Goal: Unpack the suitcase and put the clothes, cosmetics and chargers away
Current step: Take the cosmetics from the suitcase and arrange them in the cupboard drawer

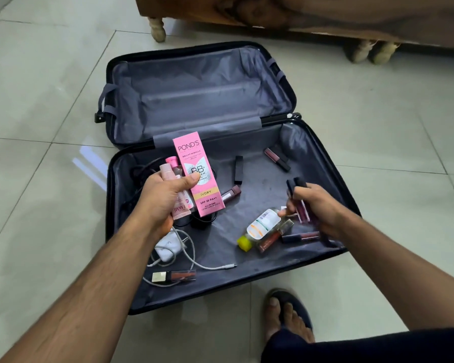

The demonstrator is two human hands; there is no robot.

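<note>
Open grey-lined suitcase [247, 279] on glossy tile. Left hand [163, 200] curls round a pink cardboard box [198, 174] and tubes — right hand [317, 208] pinches slim lipsticks [303, 208].

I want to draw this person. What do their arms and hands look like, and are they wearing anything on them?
Both forearms are bare, with no sleeves showing. The left hand and right hand wear no gloves, and no rings, watch or bracelets show. The arms have fine dark hair. Lower down there is dark clothing and a dark sandal.
</note>
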